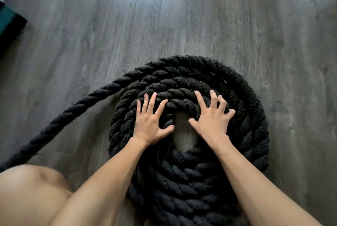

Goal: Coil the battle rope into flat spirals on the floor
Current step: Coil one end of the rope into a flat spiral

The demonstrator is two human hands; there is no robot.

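Pressing flat on one black battle rope [237, 98] coiled on the grey plank floor [182, 16]: two hands, left hand [151, 121] and right hand [211, 118], fingers splayed, gripping nothing, beside the coil's bare centre; one loose tail left of the coil. No writing readable.

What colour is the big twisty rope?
The rope is black, with a twisted strand pattern, seen best in the head view.

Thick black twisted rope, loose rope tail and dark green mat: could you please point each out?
Thick black twisted rope coil [242, 98]: head view, far-right outer turns.
Loose rope tail [60, 118]: head view, mid-length, left of the coil.
Dark green mat [7, 19]: head view, corner at the left edge.
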